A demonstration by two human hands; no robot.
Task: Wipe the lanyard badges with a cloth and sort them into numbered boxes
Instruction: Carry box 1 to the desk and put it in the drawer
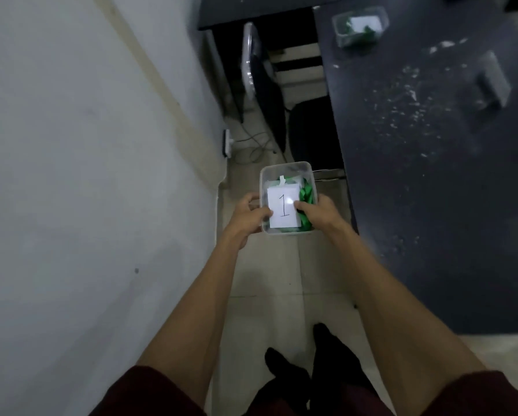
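I hold a clear plastic box [284, 169] out in front of me above the floor. My left hand [248, 216] grips its left side. My right hand [316, 213] grips its right side, thumb on a white paper label [283, 210] marked "1". Inside the box lie green lanyards [307, 193] and a white badge [281, 186]. A second clear box [358, 27] with green lanyards and a white card stands on the dark table [432, 175] at the far right. No cloth is visible.
A pale wall [86, 175] runs along my left. The dark scuffed table fills the right. A fan [250, 61], cables and a wall socket [227, 143] stand on the tiled floor ahead. A small clear item [492, 81] lies on the table. My dark-socked feet [309, 364] are below.
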